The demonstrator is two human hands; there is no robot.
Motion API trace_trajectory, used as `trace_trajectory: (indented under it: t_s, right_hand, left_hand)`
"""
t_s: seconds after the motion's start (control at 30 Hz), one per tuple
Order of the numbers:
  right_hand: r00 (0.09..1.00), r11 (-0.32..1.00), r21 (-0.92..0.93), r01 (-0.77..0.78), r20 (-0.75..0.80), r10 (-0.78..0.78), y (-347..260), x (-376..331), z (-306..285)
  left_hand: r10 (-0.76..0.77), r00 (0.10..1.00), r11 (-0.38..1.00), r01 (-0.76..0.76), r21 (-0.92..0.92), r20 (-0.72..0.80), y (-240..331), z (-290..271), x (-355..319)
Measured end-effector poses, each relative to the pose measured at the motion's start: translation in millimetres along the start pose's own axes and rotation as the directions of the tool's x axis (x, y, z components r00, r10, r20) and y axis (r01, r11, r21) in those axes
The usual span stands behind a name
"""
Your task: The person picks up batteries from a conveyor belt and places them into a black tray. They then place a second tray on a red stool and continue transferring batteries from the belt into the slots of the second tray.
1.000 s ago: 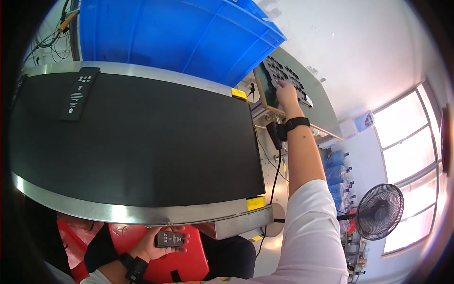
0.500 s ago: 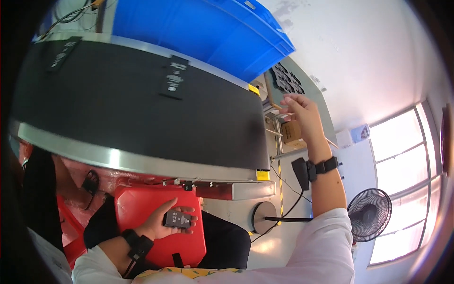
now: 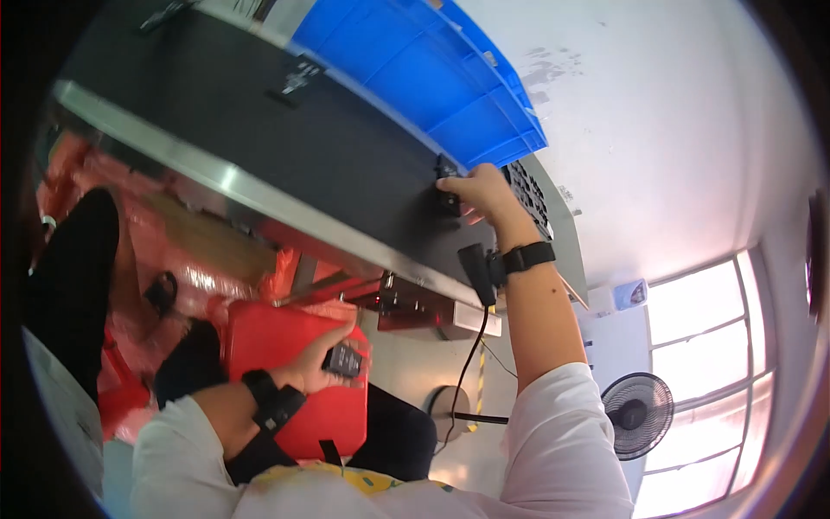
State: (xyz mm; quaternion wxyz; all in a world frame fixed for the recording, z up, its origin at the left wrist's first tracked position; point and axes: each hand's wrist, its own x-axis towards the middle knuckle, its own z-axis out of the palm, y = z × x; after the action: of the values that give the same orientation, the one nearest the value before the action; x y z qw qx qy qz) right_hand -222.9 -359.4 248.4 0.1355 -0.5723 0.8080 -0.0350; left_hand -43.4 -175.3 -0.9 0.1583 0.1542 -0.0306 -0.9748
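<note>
My left hand (image 3: 313,362) is closed around a flat black rectangular piece with white print (image 3: 343,361), which looks like a phone battery, above a red stool. At the right end of the dark conveyor belt, my right hand (image 3: 486,192) pinches another flat black piece (image 3: 447,190) by its side, thumb on top. Part of that piece is hidden by the fingers. Farther left on the belt lies a similar black piece (image 3: 300,76) with white marks, and one more dark piece (image 3: 166,16) sits near the far left edge.
A large blue crate (image 3: 424,73) stands along the belt's far side. Behind my right hand is a table with a black tray of slots (image 3: 527,195). The red stool (image 3: 285,415) is below, a black fan (image 3: 638,415) at right. Another person's leg (image 3: 82,251) is at left.
My right hand has come down onto the belt's end and taken hold of a black piece. The view has turned, and my left hand still holds its piece.
</note>
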Motion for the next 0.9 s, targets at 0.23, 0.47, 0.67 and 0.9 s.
trace_trajectory:
  t_s: [0.23, 0.47, 0.67, 0.9]
  right_hand:
    - [0.969, 0.936, 0.266, 0.232, -0.143, -0.2, -2, -91, -6]
    - [0.715, 0.729, 0.013, 0.684, 0.183, -0.675, -18, -210, 62]
    - [0.709, 0.663, -0.255, 0.704, 0.291, -0.642, 2, -215, 109]
    - [0.735, 0.791, 0.016, 0.612, 0.359, -0.576, 0, -221, 85]
  left_hand:
    - [-0.049, 0.979, 0.981, 0.085, -0.175, 0.2, 22, 15, -12]
    - [-0.037, 0.934, 0.97, 0.12, -0.213, 0.356, 24, 32, -40]
    - [-0.045, 0.918, 0.929, 0.184, -0.322, 0.395, 12, 22, -23]
    - [-0.059, 0.743, 0.929, 0.285, -0.235, 0.666, 18, 38, -49]
